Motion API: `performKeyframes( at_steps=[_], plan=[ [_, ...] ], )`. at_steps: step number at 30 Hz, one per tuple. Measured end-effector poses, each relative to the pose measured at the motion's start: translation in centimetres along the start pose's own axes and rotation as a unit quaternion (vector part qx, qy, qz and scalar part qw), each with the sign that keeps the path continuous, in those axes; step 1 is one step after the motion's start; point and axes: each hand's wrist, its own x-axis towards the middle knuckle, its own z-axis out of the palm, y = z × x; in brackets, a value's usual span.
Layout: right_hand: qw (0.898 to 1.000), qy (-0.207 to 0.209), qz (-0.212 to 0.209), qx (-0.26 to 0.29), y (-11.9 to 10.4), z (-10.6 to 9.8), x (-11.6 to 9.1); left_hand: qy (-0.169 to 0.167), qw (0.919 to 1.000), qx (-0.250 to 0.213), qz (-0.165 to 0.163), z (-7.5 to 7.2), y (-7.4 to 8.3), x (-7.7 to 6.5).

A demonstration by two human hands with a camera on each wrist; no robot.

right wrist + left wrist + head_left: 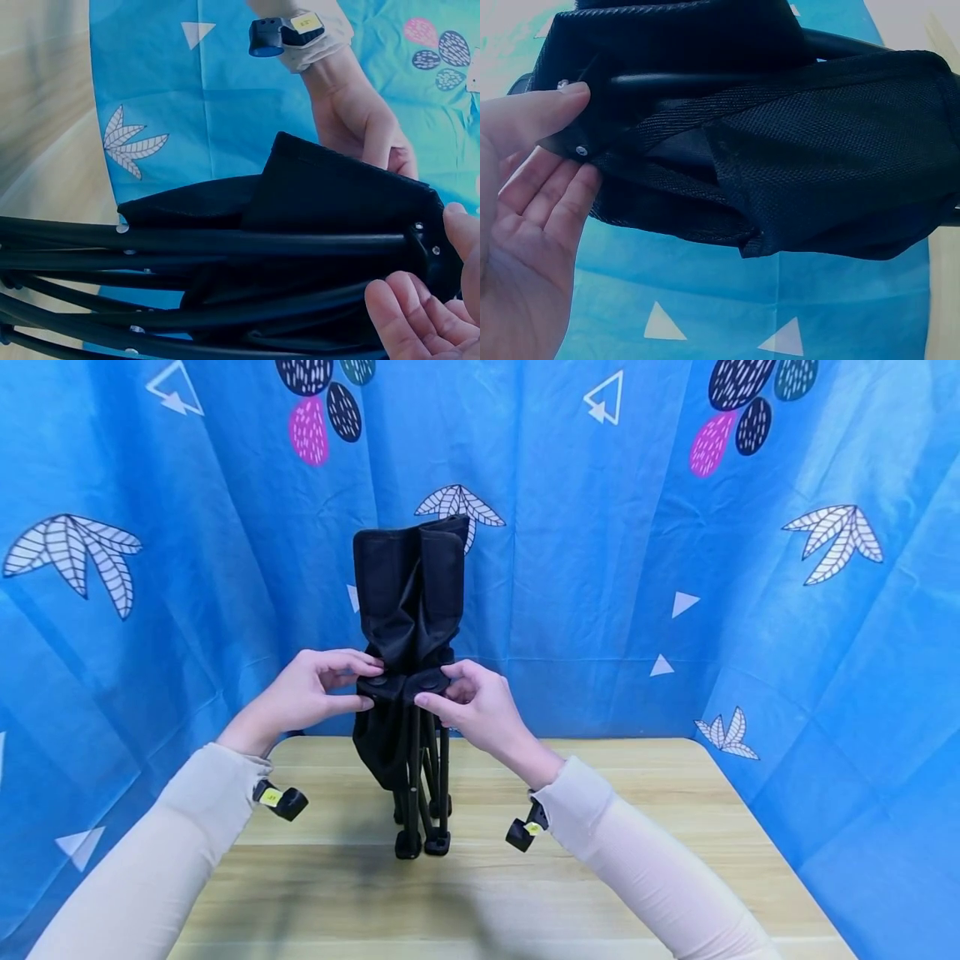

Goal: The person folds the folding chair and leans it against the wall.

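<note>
"Where's the folded chair [381, 739]?"
"Upright on the table [600, 860], left hand [309, 689] and right hand [486, 708] each pinching 1 fabric corner [430, 682]."
"Any risk?"
"Uneven pulling could tip it, since its feet [408, 845] bunch close together."

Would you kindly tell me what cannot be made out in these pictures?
Head view: far side of the folding chair, hidden by its front.
Head view: any writing on the yellow labels, too small.
Right wrist view: fingertips of the left hand, hidden behind black fabric.
Right wrist view: right hand, cut off at right edge.
</note>
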Motion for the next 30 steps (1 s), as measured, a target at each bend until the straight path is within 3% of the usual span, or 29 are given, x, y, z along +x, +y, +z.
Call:
performKeyframes(
  at_steps=[6,15,22,30],
  plan=[
    [1.000,0.005,-0.005,-0.011,0.1,0.1,-0.1,0.017,0.9995,0.025,0.001,0.1,0.2,-0.8],
    [1.000,0.008,-0.014,-0.022,0.2,-0.3,-0.3,0.061,0.9946,0.074,0.039,0.5,0.0,-1.7],
    [0.999,0.013,-0.017,-0.027,0.6,-0.8,-0.5,0.087,0.9931,0.064,0.045,0.6,-0.2,-2.3],
    [0.999,0.013,-0.006,-0.038,1.6,-1.1,-1.0,0.115,0.9913,0.051,0.040,0.5,-1.5,-3.6]
  ],
)
